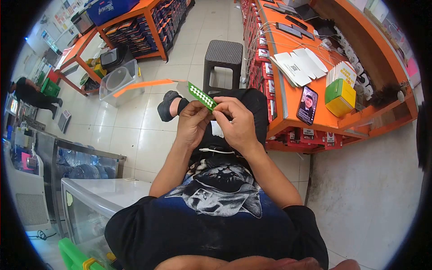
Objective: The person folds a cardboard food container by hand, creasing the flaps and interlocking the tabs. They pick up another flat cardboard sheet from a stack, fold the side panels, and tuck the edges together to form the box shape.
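Note:
Both my hands meet above my lap around a green piece with a white diamond pattern (201, 95). My left hand (192, 121) grips its lower side with bent fingers. On the right end of the same piece, my right hand (235, 119) pinches with thumb and fingers. An orange strip (146, 83) stretches out to the left from behind the green piece; whether the two are joined I cannot tell. Below the hands, a white cable (216, 150) and a small white item (217, 129) lie on my lap.
An orange counter (288, 105) at the right holds a lit phone (308, 105), white cards (299, 66), a green and yellow box (340, 97) and several devices. A dark stool (224, 51) stands ahead. A clear bin (120, 83) is at the left, with a person (33, 96) farther off.

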`<state>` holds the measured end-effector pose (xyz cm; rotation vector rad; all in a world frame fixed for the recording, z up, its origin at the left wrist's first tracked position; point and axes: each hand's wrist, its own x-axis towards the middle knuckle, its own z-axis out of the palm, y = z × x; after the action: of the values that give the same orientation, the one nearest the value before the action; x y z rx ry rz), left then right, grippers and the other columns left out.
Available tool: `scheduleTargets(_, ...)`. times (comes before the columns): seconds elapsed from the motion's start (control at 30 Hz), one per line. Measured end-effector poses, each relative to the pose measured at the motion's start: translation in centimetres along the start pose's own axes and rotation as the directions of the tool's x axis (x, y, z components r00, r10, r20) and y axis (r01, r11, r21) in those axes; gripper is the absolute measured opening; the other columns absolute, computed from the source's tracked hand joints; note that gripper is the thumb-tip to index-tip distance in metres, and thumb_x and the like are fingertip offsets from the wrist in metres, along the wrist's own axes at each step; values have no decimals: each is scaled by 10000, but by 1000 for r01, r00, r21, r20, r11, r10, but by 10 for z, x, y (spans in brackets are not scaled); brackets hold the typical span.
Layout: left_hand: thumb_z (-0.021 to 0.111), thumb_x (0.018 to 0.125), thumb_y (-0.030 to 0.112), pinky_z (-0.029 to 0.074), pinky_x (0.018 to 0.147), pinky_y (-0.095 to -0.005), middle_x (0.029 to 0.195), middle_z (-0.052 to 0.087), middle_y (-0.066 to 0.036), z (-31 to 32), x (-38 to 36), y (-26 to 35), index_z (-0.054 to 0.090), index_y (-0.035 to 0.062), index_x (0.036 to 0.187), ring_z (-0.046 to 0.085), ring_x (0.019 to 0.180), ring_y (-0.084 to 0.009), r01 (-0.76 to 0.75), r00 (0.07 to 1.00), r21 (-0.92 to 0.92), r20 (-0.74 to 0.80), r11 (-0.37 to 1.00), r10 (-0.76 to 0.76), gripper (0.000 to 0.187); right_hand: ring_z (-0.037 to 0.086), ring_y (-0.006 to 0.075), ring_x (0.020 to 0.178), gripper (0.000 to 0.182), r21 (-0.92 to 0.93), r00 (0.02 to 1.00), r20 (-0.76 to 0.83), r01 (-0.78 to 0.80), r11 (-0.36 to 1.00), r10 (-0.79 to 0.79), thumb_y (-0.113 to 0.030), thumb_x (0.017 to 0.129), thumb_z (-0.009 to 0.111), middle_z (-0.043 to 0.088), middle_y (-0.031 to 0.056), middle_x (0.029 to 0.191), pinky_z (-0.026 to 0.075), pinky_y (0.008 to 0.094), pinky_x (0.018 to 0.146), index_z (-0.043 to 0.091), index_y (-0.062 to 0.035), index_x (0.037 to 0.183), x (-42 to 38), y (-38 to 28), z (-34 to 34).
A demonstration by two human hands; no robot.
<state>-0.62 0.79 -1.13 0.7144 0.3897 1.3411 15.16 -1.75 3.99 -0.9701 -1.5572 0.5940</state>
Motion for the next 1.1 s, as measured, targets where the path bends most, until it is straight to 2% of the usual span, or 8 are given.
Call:
scheduleTargets(0.13, 634, 994, 42, 605, 910, -392, 1110, 719, -103, 1, 0, 3, 669, 34, 1126, 708, 1013, -205, 8, 1000, -6, 22, 1000, -8, 137, 723, 241, 952, 88, -65, 999, 34, 24, 998, -22, -1, 885, 707, 698, 155, 1131, 579, 325, 820, 690, 40, 961, 2, -5, -3)
scheduleTargets(0.4, 630, 1001, 54, 550, 815, -297, 1126, 704, -64, 6, -2, 8, 666, 50, 1169, 664, 987, -148, 55, 998, 67, 8, 996, -56, 173, 709, 276, 1002, 102, -121, 996, -6, 85, 989, -86, -8, 876, 719, 693, 166, 1135, 569, 346, 830, 688, 23, 968, 4, -5, 0)
scheduleTargets(0.47, 631, 1002, 59, 551, 826, -301, 1131, 701, -61, 11, -3, 8, 663, 51, 1176, 664, 997, -146, 51, 999, 92, 8, 994, -52, 178, 685, 375, 1015, 131, -186, 992, 10, 123, 975, -124, -3, 850, 707, 672, 207, 1128, 552, 416, 868, 650, 19, 966, 5, -5, 0)
scheduleTargets(0.6, 635, 998, 51, 546, 875, -308, 1131, 693, -51, 12, -1, 10, 645, 52, 1177, 663, 1016, -140, 47, 998, 97, 37, 994, -51, 180, 680, 385, 1032, 150, -95, 998, -36, 48, 994, -51, -2, 843, 706, 666, 218, 1144, 556, 427, 875, 639, 14, 975, 1, -3, 2)
scheduleTargets(0.67, 637, 994, 41, 544, 892, -311, 1125, 693, -51, 13, -1, 7, 637, 53, 1173, 664, 1023, -141, 40, 999, 120, 1, 992, -41, 179, 677, 392, 1046, 151, -213, 983, -23, 171, 962, -180, 1, 844, 698, 664, 222, 1156, 559, 431, 885, 637, 13, 981, 2, -10, 0)
scheduleTargets(0.8, 639, 986, 14, 539, 930, -313, 1126, 689, -47, 14, -2, 5, 618, 65, 1175, 665, 1036, -141, 55, 996, 133, -71, 990, -46, 196, 694, 353, 1058, 139, -182, 981, -17, 188, 965, -194, 12, 841, 715, 684, 207, 1153, 555, 394, 916, 655, 23, 966, 2, -11, 2)
scheduleTargets(0.9, 614, 983, -9, 535, 968, -343, 1235, 656, -61, 13, -2, 4, 580, 47, 1275, 646, 1144, -184, 26, 998, 129, -58, 991, -19, 299, 696, 352, 1056, 141, -183, 983, -7, 181, 966, -185, 14, 842, 713, 686, 210, 1150, 557, 393, 914, 653, 27, 969, 2, -9, 2)
scheduleTargets(1.1, 584, 997, -5, 540, 958, -371, 1243, 643, -58, 11, -2, 4, 571, 71, 1273, 639, 1140, -184, 2, 1000, 107, -23, 994, 0, 286, 696, 357, 1056, 131, -177, 979, 0, 198, 964, -202, 14, 850, 710, 687, 215, 1150, 561, 393, 902, 647, 26, 965, 4, -7, 3)
